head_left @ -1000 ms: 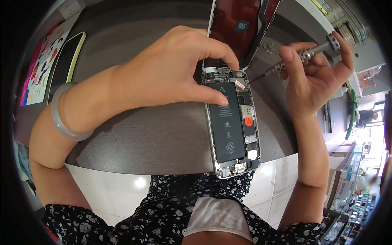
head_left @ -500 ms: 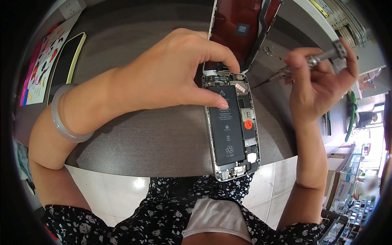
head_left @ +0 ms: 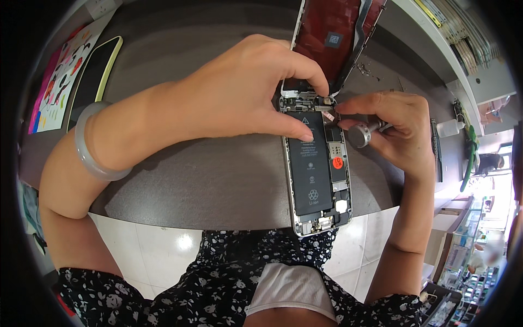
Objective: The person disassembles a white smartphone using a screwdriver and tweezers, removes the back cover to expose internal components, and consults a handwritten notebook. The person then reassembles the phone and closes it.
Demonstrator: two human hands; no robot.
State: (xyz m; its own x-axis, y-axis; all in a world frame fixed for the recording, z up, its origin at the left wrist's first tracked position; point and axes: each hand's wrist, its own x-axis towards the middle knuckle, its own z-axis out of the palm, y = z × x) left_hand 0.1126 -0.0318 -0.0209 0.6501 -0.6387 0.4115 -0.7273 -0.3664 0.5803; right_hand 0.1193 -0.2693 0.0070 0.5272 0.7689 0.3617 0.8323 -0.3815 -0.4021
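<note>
An opened smartphone (head_left: 340, 187) lies by the table's front edge, its black battery (head_left: 311, 180) and circuit boards bare. The lifted screen (head_left: 318, 62), with a reddish-brown back, stands off its far end. My left hand (head_left: 239, 90) steadies the phone, thumb over the battery and index finger at the screen joint. My right hand (head_left: 406, 128) is closed around a metal screwdriver (head_left: 359, 135), its round end toward me. Its thumb and index finger come together at the phone's upper right edge; whether they pinch something small there is hidden.
Several tiny screws (head_left: 363, 70) lie right of the screen. At the left are a phone in a yellow-green case (head_left: 92, 82) and a colourful printed sheet (head_left: 64, 90). A shelf with stacked flat items (head_left: 452, 41) rises at the far right, with a green strap (head_left: 469, 158) below.
My right hand has moved left to the phone's upper edge, swinging the screwdriver from pointing at the phone to lying back in the hand. Phone and left hand appear slightly further right.
</note>
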